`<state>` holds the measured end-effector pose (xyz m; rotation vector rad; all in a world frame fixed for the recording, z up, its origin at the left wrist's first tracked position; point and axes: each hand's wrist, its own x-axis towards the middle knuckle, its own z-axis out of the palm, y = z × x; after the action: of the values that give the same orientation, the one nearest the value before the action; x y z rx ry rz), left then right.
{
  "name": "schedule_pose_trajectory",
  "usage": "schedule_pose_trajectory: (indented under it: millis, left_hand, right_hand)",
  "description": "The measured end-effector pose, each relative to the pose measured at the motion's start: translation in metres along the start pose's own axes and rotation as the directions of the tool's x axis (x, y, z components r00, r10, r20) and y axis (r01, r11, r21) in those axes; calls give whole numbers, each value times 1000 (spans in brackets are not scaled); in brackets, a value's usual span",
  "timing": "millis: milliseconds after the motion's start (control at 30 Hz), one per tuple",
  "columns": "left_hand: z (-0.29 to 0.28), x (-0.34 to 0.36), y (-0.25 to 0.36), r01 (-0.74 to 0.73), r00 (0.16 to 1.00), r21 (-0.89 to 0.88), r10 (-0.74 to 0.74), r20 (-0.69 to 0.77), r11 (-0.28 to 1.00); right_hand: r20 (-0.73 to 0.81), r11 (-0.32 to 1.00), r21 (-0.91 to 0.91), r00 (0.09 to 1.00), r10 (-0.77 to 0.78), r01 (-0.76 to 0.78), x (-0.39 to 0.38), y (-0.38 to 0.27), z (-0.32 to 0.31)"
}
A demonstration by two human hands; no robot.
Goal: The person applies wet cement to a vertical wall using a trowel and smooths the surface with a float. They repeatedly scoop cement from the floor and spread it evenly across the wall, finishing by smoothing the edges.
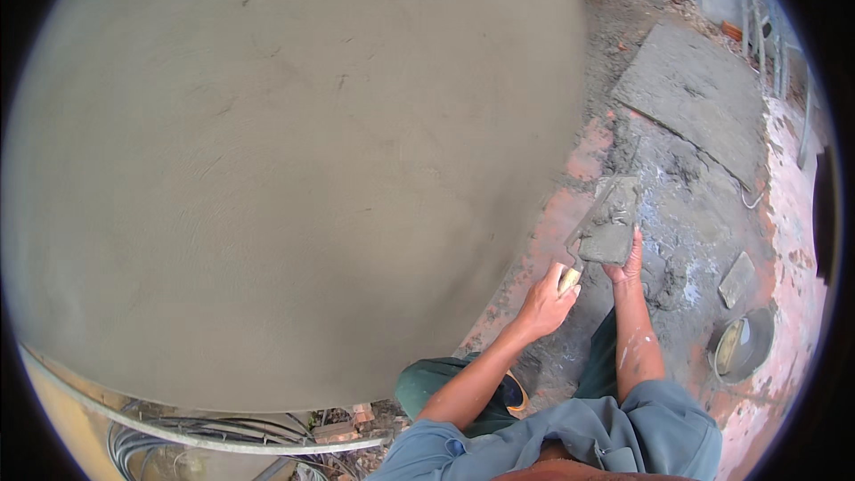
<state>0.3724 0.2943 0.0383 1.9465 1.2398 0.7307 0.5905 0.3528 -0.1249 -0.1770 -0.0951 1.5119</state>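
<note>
My left hand [549, 303] is closed around the pale wooden handle of a trowel [571, 278]. Its narrow metal blade runs up along the left edge of a small rectangular board [607, 245]. Wet grey mortar [616, 208] lies in lumps on top of that board. From beneath and beside the near right corner, my right hand [629, 264] grips the board, with part of the fingers hidden below it. Both hands are close together, to the right of a broad, smoothed grey plaster surface [312, 169].
Spread mortar [704, 214] covers the ground at right, below a large flat grey sheet [695, 93]. A small grey slab [736, 280] and a round bucket [744, 347] stand nearby. Black cables [205, 432] and broken bricks [337, 432] lie at lower left. Pipes [775, 44] rise at far right.
</note>
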Motion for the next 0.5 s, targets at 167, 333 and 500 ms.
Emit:
schedule_pose_trajectory:
  millis: [167,333,500]
  left_hand:
    - [-37,-32,-12,318,948,-426,-299,113,847]
    - [-28,-37,-9,561,821,-633,-459,340,535]
    - [-29,-23,7,505,852,-752,-380,359,423]
  right_hand:
    - [-11,967,-253,1000,-10,7,9,-8,39]
    - [94,806,-586,995,-33,82,1,1,66]
    - [3,580,-813,997,-78,48,-19,12,67]
